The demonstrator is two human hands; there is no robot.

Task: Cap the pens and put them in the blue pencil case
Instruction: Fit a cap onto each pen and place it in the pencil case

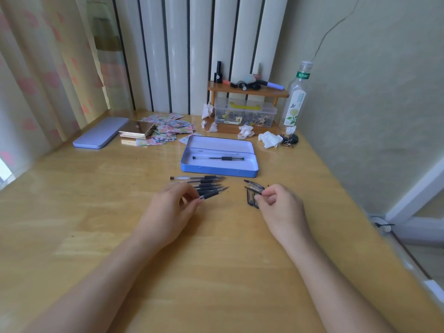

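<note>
Wooden desk [96, 212] in a corner, white radiator [192, 44] at 12 o'clock, curtain [36, 68] at 10.

Open blue case [219, 170] just past the middle, toward 12, with one capped pen [218, 158] lying flat inside. Lid [101, 135] well apart at 10, beside a gold box [138, 131] and a heap of flowery papers [173, 127].

Row of uncapped pens [201, 181] just in front of the case, tips pointing to 3. Left hand [173, 207] at the near end of the row, fingers pinched shut on one pen [212, 194], tip up toward 2.

Small pile of caps [252, 192] at 3 from the pens, near but apart. Right hand [280, 207] on the pile, fingertips closed on a cap [257, 188].

Crumpled tissues [270, 139], a clear bottle [296, 97] and a small shelf [247, 91] over a plastic box [245, 114] at 1.
</note>
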